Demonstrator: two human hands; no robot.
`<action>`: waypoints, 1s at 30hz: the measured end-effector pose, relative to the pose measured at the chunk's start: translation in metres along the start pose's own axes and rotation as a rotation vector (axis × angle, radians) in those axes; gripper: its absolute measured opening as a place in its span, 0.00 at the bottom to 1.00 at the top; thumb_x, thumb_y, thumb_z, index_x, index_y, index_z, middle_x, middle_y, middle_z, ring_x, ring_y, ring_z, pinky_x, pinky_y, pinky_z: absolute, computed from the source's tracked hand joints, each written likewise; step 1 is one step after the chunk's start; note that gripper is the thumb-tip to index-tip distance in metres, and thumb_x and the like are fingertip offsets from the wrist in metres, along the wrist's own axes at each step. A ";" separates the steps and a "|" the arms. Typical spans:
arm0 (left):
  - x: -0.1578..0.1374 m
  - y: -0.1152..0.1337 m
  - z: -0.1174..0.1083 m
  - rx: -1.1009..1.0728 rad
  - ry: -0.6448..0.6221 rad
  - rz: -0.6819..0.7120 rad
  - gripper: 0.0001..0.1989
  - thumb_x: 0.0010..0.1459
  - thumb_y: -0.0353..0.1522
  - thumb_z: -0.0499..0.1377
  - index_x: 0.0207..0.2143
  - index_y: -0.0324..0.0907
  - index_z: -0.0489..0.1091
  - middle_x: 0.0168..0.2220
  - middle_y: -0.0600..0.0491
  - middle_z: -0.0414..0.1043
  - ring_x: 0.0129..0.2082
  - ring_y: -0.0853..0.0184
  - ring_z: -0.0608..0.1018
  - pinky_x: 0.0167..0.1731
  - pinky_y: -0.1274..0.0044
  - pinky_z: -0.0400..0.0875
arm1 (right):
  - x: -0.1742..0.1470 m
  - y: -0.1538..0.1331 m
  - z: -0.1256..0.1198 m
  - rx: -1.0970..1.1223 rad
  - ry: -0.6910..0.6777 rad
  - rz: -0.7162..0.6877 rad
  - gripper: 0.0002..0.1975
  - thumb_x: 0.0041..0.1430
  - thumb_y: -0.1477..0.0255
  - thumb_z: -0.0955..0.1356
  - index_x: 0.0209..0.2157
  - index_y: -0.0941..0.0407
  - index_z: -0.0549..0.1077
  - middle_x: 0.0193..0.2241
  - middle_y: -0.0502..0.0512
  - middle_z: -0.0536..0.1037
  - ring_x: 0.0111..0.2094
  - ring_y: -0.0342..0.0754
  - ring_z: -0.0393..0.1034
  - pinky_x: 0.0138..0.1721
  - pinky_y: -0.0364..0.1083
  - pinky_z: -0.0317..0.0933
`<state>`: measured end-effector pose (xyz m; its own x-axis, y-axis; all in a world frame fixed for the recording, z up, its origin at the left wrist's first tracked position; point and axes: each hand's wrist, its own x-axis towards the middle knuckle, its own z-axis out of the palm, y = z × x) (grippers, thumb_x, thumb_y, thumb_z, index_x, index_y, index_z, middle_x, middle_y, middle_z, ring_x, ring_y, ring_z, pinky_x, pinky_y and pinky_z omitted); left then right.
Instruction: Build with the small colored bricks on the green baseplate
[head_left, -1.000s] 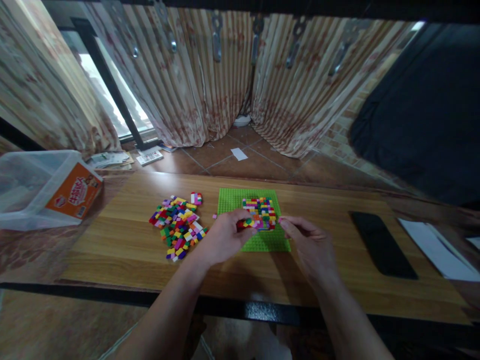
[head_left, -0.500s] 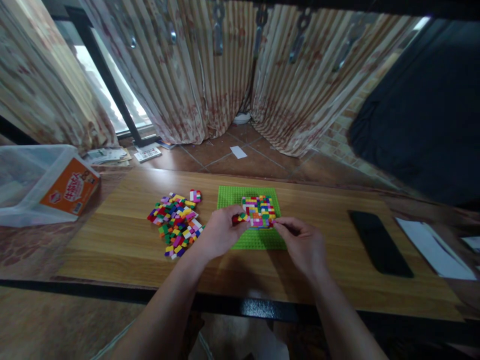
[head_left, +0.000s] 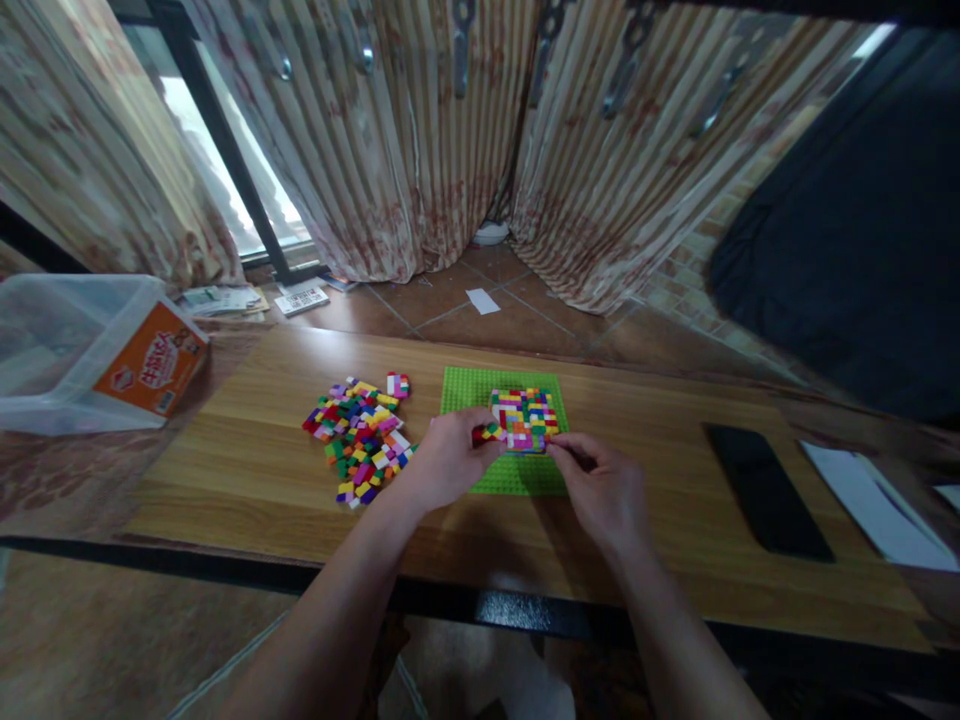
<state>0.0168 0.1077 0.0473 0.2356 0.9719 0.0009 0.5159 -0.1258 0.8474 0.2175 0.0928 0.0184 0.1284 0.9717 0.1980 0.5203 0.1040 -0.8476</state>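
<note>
A patchwork block of plastic bricks [head_left: 532, 405], its top a mosaic of red, yellow, white, green, blue, orange and pink, sits on a bright green studded baseplate [head_left: 517, 480] atop a wood-grain table [head_left: 255, 460], between a person's two bare hands. Low and flat, studs up, the block looks roughly square, its sides running about parallel to the baseplate's edges and one side facing the person; with the near left corner hidden, no long axis can be made out. The left hand [head_left: 448, 460] pinches a few small bricks [head_left: 490, 433], red, yellow and green among them, just beside that corner. The right hand [head_left: 606, 490] has thumb and fingertips drawn together at the near right corner; whether they grip a loose brick, I cannot tell.
</note>
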 end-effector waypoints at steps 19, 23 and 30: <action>-0.001 -0.001 0.000 -0.004 -0.015 0.022 0.06 0.56 0.33 0.58 0.27 0.41 0.70 0.23 0.58 0.64 0.24 0.71 0.66 0.27 0.78 0.58 | 0.003 0.008 -0.002 0.081 0.051 0.147 0.14 0.52 0.58 0.72 0.31 0.55 0.80 0.28 0.55 0.82 0.30 0.51 0.75 0.36 0.49 0.66; 0.000 -0.001 -0.001 0.001 -0.022 0.029 0.05 0.56 0.32 0.58 0.27 0.41 0.70 0.23 0.59 0.65 0.24 0.71 0.67 0.28 0.79 0.59 | 0.006 0.012 0.000 0.130 0.067 0.198 0.15 0.49 0.57 0.73 0.30 0.56 0.79 0.26 0.54 0.81 0.29 0.49 0.73 0.34 0.49 0.65; 0.000 0.000 -0.002 0.024 -0.031 0.014 0.06 0.57 0.31 0.58 0.27 0.40 0.71 0.24 0.59 0.67 0.24 0.72 0.67 0.28 0.79 0.60 | 0.009 0.015 0.006 0.243 0.050 0.266 0.15 0.43 0.57 0.75 0.26 0.55 0.78 0.23 0.52 0.78 0.27 0.47 0.70 0.31 0.47 0.63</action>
<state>0.0157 0.1079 0.0484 0.2681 0.9634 -0.0037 0.5319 -0.1448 0.8343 0.2208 0.1040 0.0046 0.2766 0.9606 -0.0264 0.2479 -0.0979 -0.9638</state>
